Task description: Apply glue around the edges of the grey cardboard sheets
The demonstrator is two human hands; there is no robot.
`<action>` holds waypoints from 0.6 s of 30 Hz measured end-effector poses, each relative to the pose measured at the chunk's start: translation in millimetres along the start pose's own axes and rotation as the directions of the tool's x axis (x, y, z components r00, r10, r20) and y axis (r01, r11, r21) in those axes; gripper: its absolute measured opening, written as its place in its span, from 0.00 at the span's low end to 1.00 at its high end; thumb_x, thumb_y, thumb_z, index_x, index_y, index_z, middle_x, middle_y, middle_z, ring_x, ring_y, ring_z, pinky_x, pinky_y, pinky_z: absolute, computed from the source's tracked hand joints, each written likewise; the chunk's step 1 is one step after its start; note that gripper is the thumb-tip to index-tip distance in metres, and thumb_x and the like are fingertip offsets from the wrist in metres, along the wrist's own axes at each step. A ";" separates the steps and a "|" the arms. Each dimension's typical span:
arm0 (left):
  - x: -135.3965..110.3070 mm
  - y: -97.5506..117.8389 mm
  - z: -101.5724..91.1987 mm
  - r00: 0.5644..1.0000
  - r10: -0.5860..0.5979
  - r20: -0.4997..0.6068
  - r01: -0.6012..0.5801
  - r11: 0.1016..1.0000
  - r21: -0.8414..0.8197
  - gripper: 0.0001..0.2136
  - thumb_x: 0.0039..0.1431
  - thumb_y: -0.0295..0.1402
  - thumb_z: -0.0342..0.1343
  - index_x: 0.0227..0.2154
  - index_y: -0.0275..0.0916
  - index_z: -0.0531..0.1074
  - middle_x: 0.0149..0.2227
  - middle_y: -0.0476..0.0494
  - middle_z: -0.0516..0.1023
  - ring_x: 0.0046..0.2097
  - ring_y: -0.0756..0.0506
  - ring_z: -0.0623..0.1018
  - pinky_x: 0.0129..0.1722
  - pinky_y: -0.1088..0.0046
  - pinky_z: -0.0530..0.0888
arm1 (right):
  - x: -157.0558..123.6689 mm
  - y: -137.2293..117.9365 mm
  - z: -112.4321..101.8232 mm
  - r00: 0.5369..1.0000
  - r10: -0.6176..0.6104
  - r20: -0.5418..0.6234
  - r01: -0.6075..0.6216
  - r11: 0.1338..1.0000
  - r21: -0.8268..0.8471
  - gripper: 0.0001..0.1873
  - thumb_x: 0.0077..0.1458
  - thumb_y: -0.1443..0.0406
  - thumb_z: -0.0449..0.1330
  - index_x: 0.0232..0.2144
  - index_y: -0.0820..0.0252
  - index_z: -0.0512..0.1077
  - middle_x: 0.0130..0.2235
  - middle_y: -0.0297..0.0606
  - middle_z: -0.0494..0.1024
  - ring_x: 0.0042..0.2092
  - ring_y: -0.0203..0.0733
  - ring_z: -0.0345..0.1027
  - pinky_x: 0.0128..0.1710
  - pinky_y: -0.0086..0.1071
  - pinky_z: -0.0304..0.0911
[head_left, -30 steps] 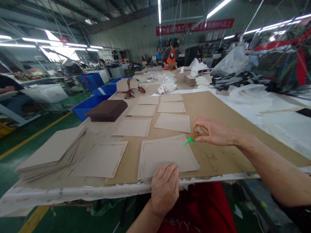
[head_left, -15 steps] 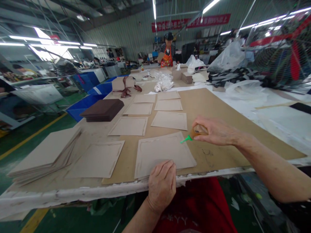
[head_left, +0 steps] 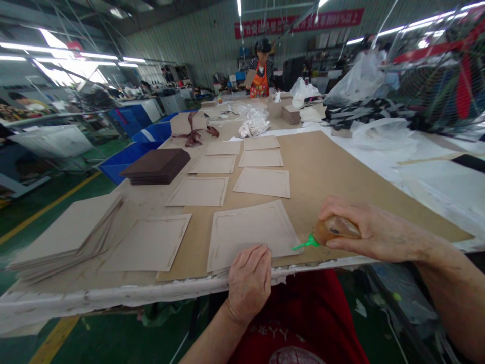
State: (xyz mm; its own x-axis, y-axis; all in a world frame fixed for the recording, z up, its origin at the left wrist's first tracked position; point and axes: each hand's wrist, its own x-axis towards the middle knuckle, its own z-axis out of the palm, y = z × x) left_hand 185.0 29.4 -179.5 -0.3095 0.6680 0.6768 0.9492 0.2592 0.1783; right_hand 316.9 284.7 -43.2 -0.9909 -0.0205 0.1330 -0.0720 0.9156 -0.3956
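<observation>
My right hand (head_left: 352, 227) is wrapped round an amber squeeze bottle of glue (head_left: 337, 228) tipped on its side. Its green nozzle (head_left: 306, 242) meets the lower right corner of a beige cardboard panel (head_left: 248, 230). My left hand (head_left: 250, 278) lies with fingers flat on that panel's near edge, its thumb hidden. Wet-looking glue lines run along the panel's left, top and right edges. To its left lies another cardboard panel (head_left: 147, 245) with similar lines. Several more panels (head_left: 261, 182) lie in two rows farther back.
A stack of beige cardboard (head_left: 64, 227) sits at the table's left, with a stack of dark brown sheets (head_left: 157, 164) behind it. Blue bins (head_left: 127, 159) stand beyond the left edge. Crumpled clear plastic (head_left: 253, 121) lies farther back. A person (head_left: 260, 71) in an orange apron stands at the far end.
My right hand has brought the glue bottle down the panel's right edge, from the upper part to the near corner. My left hand has stayed on the panel.
</observation>
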 end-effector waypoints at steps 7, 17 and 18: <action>0.3 -0.5 0.0 1.000 0.001 0.006 -0.001 1.000 0.005 0.11 0.62 0.24 0.54 0.45 0.37 0.73 0.46 0.42 0.80 0.49 0.42 0.75 0.50 0.61 0.73 | 9.7 8.8 11.7 0.992 -0.010 -0.125 0.004 0.999 -0.047 0.15 0.57 0.55 0.61 0.45 0.53 0.68 0.45 0.39 0.75 0.45 0.48 0.70 0.42 0.40 0.64; 7.2 0.0 -10.4 0.995 0.049 0.083 -0.056 0.995 0.082 0.11 0.63 0.24 0.51 0.46 0.37 0.73 0.45 0.42 0.80 0.47 0.42 0.76 0.48 0.62 0.74 | -16.5 19.0 9.4 0.982 0.117 -0.148 -0.081 0.969 0.233 0.19 0.53 0.52 0.65 0.45 0.50 0.69 0.47 0.37 0.74 0.47 0.51 0.70 0.44 0.42 0.66; 8.7 0.6 -12.7 0.995 0.057 0.084 -0.066 0.992 0.104 0.11 0.63 0.24 0.50 0.45 0.37 0.73 0.44 0.42 0.80 0.46 0.42 0.77 0.47 0.62 0.74 | -21.2 25.1 11.9 0.956 0.193 -0.223 -0.129 0.954 0.272 0.20 0.52 0.51 0.65 0.45 0.49 0.69 0.48 0.38 0.74 0.49 0.53 0.69 0.44 0.43 0.66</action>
State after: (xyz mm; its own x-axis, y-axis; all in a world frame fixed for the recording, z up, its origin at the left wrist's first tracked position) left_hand 183.6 26.5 -164.5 -0.2586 0.7382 0.6231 0.9565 0.2856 0.0586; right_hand 334.8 303.4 -66.8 -0.9354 0.2466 0.2534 0.0282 0.7665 -0.6416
